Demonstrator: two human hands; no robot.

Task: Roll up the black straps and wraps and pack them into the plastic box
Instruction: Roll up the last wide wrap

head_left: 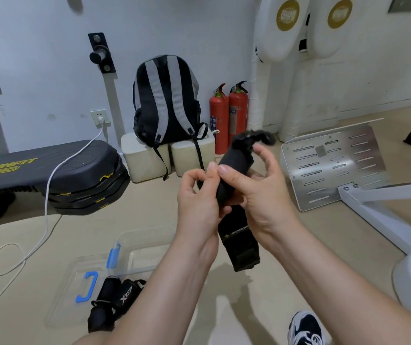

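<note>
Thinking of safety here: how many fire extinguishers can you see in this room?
2. The left fire extinguisher stands just right of the backpack; the right fire extinguisher stands close beside it. Others may lie outside the view.

Left hand (199,200) and right hand (261,195) meet, both gripping the wrap (239,245).

Small gym room, stacked aerobic step platforms (80,180), white strike pads (281,23) on wall, machine footplate (333,163)
</note>
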